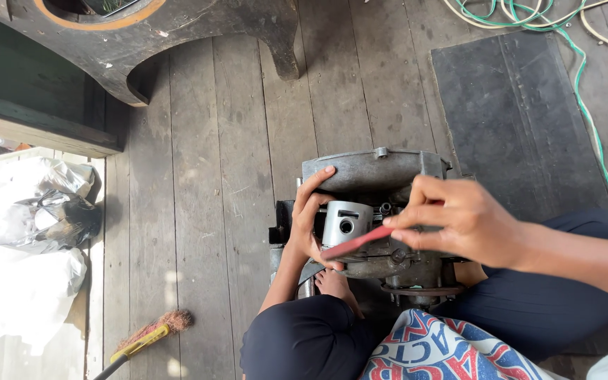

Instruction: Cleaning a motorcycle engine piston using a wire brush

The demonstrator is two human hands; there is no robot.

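Note:
A grey metal engine block (367, 172) rests on the wooden floor between my knees. A shiny silver piston (346, 222) with a round pin hole stands out of it. My left hand (309, 222) curls around the piston's left side, fingertips touching the engine casing above. My right hand (455, 222) pinches a thin red strip-shaped tool (357, 243), whose far end lies against the lower edge of the piston. A bare foot (333, 283) shows under the engine.
A dark rubber mat (515, 119) lies to the right, green and white hoses (578, 77) beyond it. A dark curved wooden piece (177, 35) stands at the top. White plastic bags (29, 246) and a broom (146, 338) lie at the left.

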